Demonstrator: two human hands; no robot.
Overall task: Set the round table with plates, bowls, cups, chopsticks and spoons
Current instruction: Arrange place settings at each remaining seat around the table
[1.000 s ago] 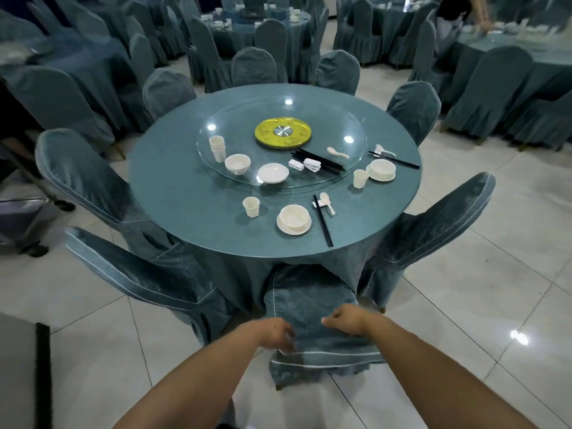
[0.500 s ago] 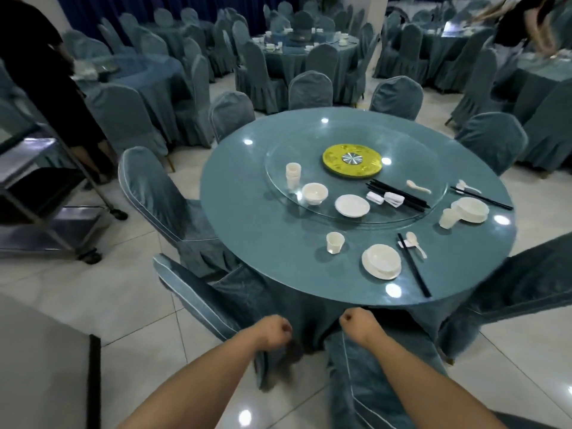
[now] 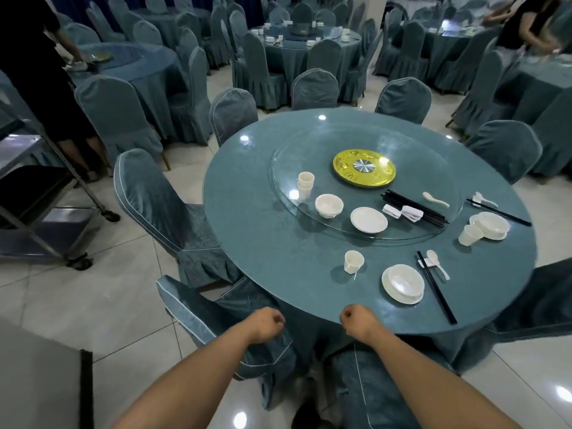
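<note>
Two set places (image 3: 402,283) (image 3: 490,225), two empty fists (image 3: 266,324) (image 3: 356,320).

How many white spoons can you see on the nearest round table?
3: one spoon on the glass turntable, one beside the nearest place setting's chopsticks, one at the far-right setting. None seem hidden.

Dim, cool overhead light leaves round glare spots on the glass turntable (image 3: 365,193), the round table (image 3: 263,236) and the glossy floor tiles (image 3: 102,298). Short, soft shadows sit under the tableware. Wide-angle distortion bends the edges, and the person at far right (image 3: 526,23) is motion-blurred.
</note>
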